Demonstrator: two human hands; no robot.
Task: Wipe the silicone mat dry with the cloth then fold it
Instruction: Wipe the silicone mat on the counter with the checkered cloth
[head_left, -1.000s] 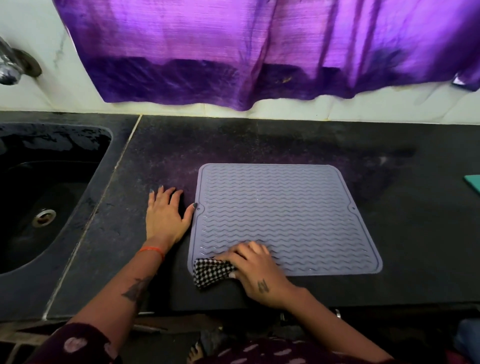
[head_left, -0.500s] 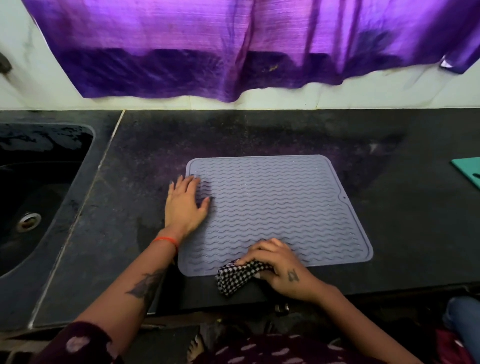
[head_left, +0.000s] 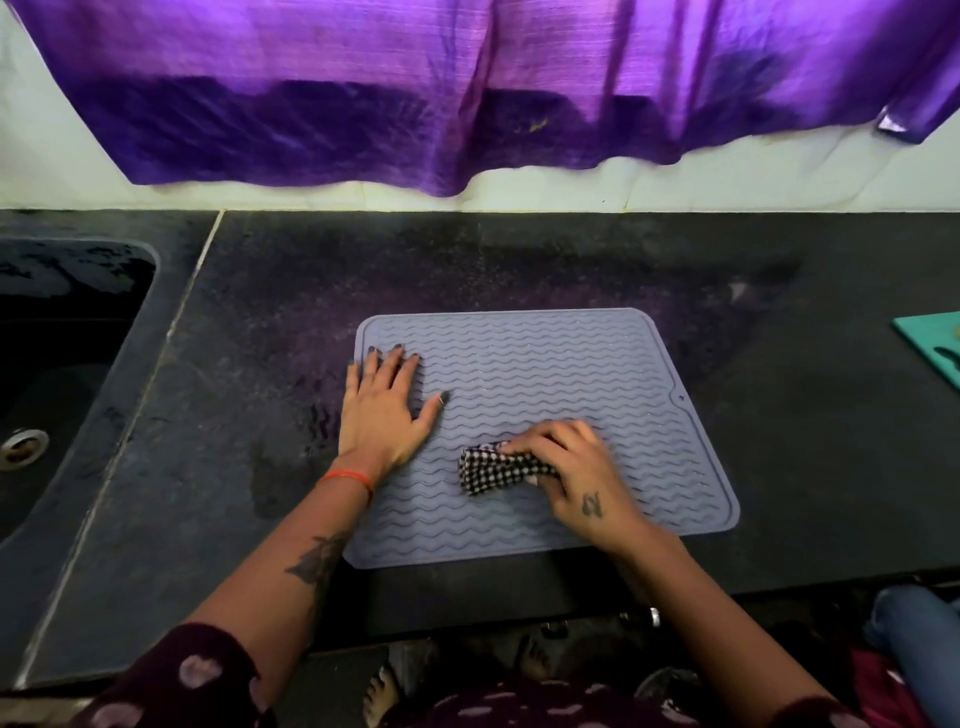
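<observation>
A grey-lilac silicone mat (head_left: 561, 364) with wavy ridges lies flat on the black counter (head_left: 779, 441). My left hand (head_left: 384, 410) rests flat on the mat's left part, fingers straight and spread. My right hand (head_left: 571, 467) grips a bunched black-and-white checked cloth (head_left: 493, 467) and presses it on the mat's middle, a little toward the near edge. Part of the cloth is hidden under the fingers.
A black sink (head_left: 57, 374) with a metal drain sits at the left. A purple curtain (head_left: 467, 88) hangs on the wall behind the counter. A teal board (head_left: 935, 343) lies at the right edge. The counter's front edge runs just below the mat.
My left hand moved from the counter onto the mat's left part. My right hand slid the cloth from the mat's near-left corner along the near edge, then up toward its middle.
</observation>
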